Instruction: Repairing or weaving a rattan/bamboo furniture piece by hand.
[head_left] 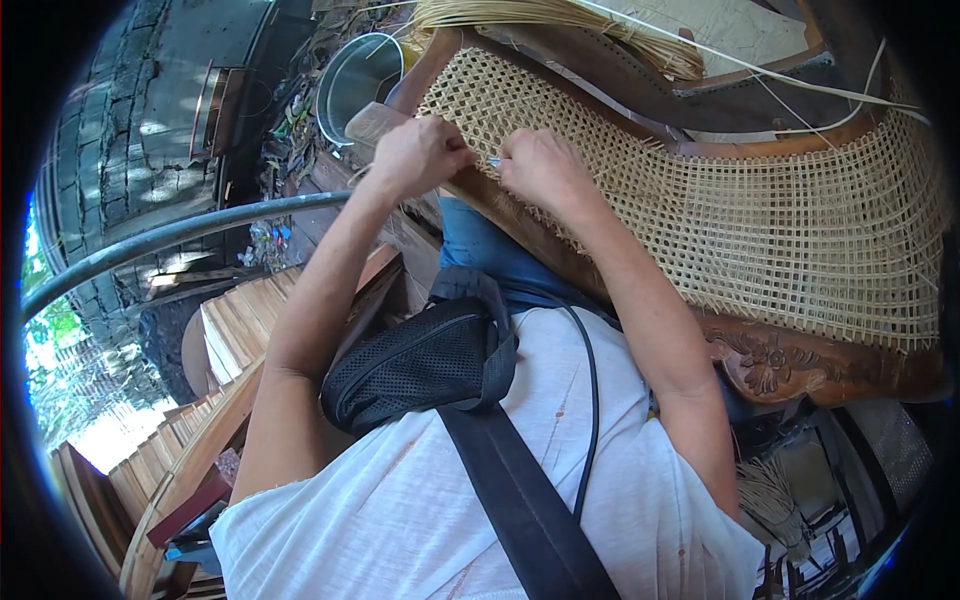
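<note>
While both arms reached up to the upper middle of the frame, the left hand (pixel 425 155) sat at the left end of a woven cane panel (pixel 740 210), fingers curled in, thumb and index close together by the panel's edge; I couldn't tell what, if anything, they pinched. Just beside it, the right hand (pixel 545 172) had its fingers bent and pressed together around a small shiny item (pixel 494 162), mostly hidden, kind unclear. The panel ran from upper centre to the right edge, set in a brown wooden frame (pixel 530 225) with a carved flower (pixel 770 368) at lower right. Loose cane strands (pixel 560 16) lay bundled along the top edge. Upper left: metal bucket (pixel 333 95), near the left hand. Grey pipe (pixel 190 226) curved across mid-left; pale wooden slats (pixel 250 318) stood lower left. A black mesh pouch (pixel 410 370) rested on the white shirt (pixel 330 510), centre, its wide strap (pixel 520 500) running down to the bottom edge.
</note>
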